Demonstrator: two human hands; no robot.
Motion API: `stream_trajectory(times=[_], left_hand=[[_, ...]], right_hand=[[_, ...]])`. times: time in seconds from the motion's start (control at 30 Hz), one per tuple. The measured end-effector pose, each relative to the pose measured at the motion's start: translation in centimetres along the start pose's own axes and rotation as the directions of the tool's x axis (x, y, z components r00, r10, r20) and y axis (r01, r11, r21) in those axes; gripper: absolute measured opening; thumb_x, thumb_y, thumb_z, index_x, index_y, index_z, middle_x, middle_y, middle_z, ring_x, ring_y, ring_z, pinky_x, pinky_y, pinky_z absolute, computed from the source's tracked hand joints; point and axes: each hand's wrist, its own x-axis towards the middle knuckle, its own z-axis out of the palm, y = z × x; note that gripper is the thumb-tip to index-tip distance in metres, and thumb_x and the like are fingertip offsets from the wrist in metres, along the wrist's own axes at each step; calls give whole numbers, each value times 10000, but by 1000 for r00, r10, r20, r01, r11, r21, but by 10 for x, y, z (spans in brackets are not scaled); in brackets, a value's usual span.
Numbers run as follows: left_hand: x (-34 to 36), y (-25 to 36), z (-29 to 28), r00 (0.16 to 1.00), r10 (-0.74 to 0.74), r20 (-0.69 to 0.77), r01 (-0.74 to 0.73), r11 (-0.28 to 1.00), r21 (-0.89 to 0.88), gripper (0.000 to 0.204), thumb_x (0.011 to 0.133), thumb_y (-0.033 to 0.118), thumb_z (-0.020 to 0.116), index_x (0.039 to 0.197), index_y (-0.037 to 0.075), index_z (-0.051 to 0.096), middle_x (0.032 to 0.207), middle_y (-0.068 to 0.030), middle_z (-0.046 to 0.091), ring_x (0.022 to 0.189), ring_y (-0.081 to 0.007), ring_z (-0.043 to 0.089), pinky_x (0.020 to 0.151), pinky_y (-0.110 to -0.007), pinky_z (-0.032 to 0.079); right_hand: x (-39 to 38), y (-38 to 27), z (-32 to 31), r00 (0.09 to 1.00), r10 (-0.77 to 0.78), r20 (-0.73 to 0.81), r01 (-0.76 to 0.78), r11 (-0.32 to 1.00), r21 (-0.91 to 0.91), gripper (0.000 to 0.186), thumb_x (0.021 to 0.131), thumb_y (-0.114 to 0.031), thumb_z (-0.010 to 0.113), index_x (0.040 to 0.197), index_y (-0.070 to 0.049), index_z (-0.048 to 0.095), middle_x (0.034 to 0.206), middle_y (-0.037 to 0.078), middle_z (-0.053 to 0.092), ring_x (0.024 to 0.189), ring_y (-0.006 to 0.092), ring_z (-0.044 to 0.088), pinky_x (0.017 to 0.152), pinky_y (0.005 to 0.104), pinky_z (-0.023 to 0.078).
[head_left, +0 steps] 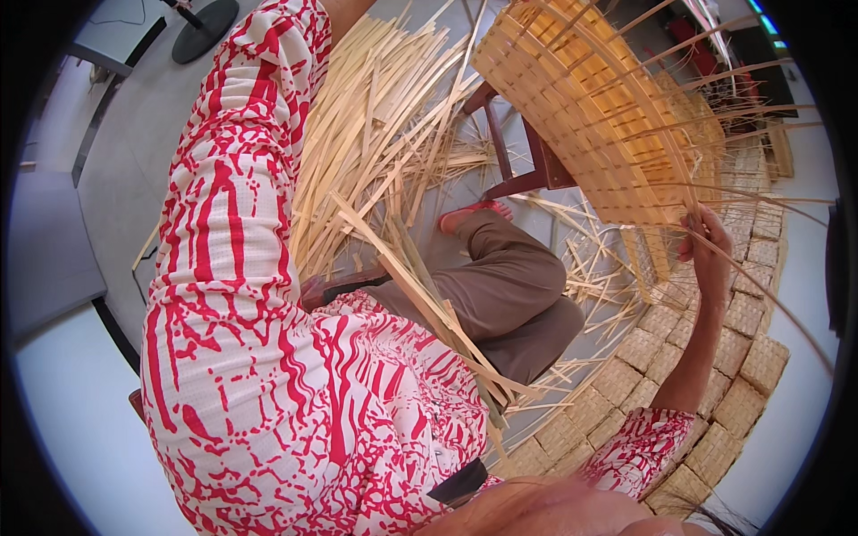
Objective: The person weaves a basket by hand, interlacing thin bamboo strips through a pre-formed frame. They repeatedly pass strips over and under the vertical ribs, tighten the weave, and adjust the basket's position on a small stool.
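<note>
A large woven bamboo basket [572, 116] stands tilted at the upper right, with long loose strip ends [706, 80] sticking out from its rim. My right hand [709, 243] is closed on the basket's lower right corner, where the fingers pinch the rim and a long thin strip [769, 290] runs past them. On the left, my left arm [234, 192] reaches up and out of the frame at the top; its hand is not seen. Several long flat bamboo strips [416, 295] lie across my lap.
A big heap of pale bamboo strips [375, 125] covers the floor ahead. Beside the basket stands a dark red wooden stool [536, 156]. Rows of stacked woven blocks [697, 348] curve along the right. At upper left is a round black stand base [205, 31].
</note>
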Motion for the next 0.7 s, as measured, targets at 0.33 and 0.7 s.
stream_trajectory(times=[0.33, 0.7], left_hand=[[2, -1, -3, 998, 4, 58, -8, 998, 65, 148, 896, 161, 601, 821, 39, 639, 751, -133, 639, 719, -269, 656, 656, -365, 516], [10, -3, -4, 985, 55, 161, -89, 975, 206, 195, 928, 194, 574, 843, 28, 633, 757, -150, 634, 730, -279, 657, 662, -377, 512]], right_hand=[[-1, 2, 0, 997, -72, -5, 71, 997, -43, 217, 1011, -88, 531, 1175, -38, 664, 958, 21, 634, 576, 26, 553, 472, 176, 452], [1, 1, -7, 992, -121, 18, 123, 983, -136, 179, 1020, -132, 535, 1097, -11, 643, 876, 10, 621, 667, 71, 563, 604, 228, 480]])
